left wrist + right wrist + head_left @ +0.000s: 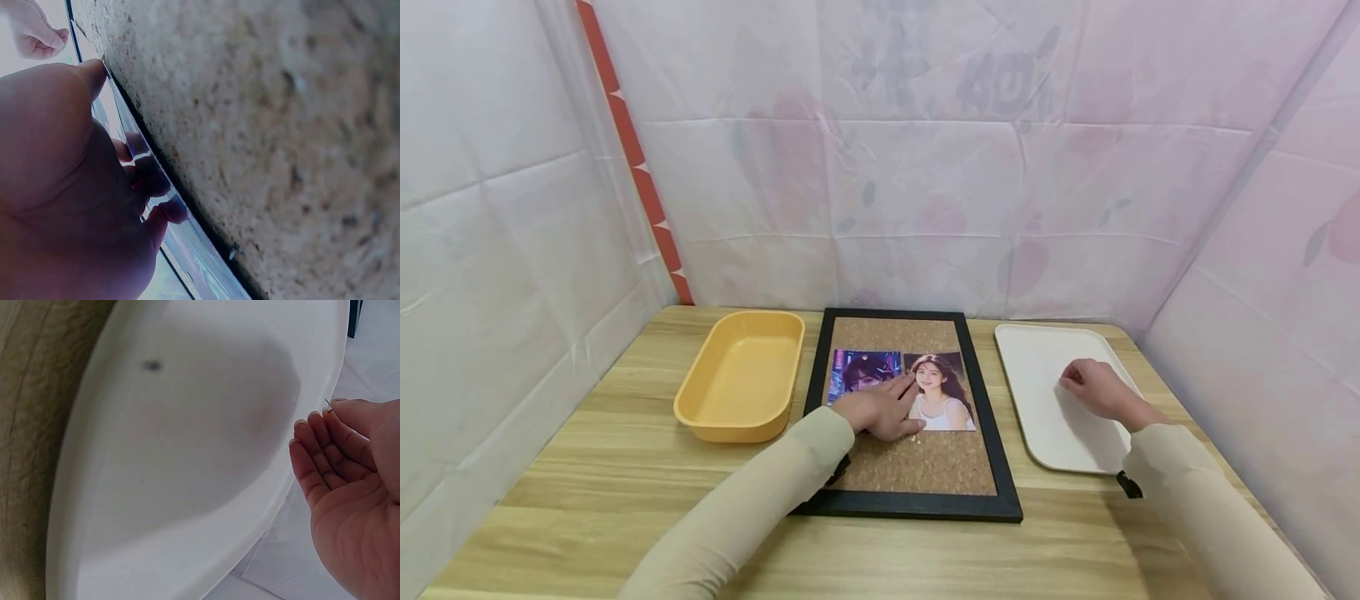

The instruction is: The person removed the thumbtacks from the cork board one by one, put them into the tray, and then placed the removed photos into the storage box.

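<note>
A cork board [917,467] in a black frame lies on the table with two pictures on it. The left one is a purple and blue picture [845,367] with a small round spot near its top edge; the right one is a photo of a person in white [951,412]. My left hand [883,408] lies flat across both pictures, covering part of each, fingers spread toward the photo. Over the white tray [1030,417], my right hand [1097,387] pinches a thin metal pin [329,405] between thumb and forefinger; its head is hidden in the grip.
A deep yellow bin [737,375] stands left of the board. The white tray lies to the right, with a small dark blurred spot [151,365] on it. White printed cloth [925,208] hangs behind the table and along both sides.
</note>
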Motion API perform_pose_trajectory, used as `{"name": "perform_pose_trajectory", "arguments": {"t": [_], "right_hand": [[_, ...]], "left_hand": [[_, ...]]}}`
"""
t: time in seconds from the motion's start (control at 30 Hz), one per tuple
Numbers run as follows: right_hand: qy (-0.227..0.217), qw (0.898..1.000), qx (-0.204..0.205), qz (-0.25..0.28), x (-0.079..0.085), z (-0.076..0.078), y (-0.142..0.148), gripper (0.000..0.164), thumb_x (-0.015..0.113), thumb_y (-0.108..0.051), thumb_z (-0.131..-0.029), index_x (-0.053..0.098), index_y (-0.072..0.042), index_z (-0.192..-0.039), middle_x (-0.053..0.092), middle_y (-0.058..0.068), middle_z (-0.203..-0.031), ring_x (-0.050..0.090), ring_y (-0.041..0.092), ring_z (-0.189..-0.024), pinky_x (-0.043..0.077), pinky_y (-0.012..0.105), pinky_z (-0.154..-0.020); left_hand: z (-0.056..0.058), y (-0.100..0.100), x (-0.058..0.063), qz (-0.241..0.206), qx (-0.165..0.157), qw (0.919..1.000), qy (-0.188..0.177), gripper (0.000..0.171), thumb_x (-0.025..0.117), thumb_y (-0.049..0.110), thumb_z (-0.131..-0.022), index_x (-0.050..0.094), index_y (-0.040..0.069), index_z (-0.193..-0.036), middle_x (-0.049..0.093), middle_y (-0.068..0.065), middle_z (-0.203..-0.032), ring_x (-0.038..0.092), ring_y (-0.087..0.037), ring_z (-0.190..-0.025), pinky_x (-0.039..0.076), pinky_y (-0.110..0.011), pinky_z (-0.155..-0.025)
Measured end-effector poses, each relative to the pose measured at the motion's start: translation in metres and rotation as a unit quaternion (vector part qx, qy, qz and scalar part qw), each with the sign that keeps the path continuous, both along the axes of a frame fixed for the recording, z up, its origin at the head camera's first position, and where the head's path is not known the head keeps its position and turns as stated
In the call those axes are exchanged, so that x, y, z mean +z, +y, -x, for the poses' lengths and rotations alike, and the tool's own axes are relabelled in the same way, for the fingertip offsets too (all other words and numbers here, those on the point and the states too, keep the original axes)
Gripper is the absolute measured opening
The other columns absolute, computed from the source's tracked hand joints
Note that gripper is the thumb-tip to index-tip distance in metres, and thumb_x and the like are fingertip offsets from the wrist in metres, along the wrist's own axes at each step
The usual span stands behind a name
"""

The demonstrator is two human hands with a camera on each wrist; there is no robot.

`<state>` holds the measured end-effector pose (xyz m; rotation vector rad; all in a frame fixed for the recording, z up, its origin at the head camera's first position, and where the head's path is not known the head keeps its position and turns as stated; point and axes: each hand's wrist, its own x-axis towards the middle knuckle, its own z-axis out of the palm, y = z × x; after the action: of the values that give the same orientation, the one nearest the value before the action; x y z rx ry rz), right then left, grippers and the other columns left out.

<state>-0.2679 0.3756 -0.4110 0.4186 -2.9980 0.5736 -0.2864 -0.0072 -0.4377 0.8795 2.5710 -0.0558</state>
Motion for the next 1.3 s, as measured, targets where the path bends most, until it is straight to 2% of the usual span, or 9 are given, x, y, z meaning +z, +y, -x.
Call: {"name": "perform_pose_trajectory", "arguments": {"t": [0.87,1.3], "right_hand": [[-0.004,1.0,-0.012,-0.011,-0.006,0.002,0.012,0.011,0.063,0.001,-0.094,0.067,0.009,-0.088,0.065,0.011,-0.078,0.056,0.02,-0.072,0.048,0.035,-0.064],[-0.01,0.999,-0.031,-0.009,-0.006,0.003,0.014,0.011,0.062,0.002,-0.093,0.066,0.009,-0.086,0.062,0.01,-0.075,0.053,0.021,-0.069,0.045,0.034,-0.062]], "left_hand": [[0.001,0.0,0.002,0.01,-0.005,0.9999,-0.009,0.08,0.032,0.061,-0.106,0.001,0.017,-0.166,-0.007,0.001,-0.173,-0.004,-0.017,-0.158,0.009,-0.035,-0.127],[0.001,0.0,0.001,0.012,-0.006,0.9999,-0.002,0.081,0.031,0.062,-0.106,0.001,0.018,-0.166,-0.007,0.001,-0.173,-0.004,-0.016,-0.158,0.009,-0.034,-0.127]]}}
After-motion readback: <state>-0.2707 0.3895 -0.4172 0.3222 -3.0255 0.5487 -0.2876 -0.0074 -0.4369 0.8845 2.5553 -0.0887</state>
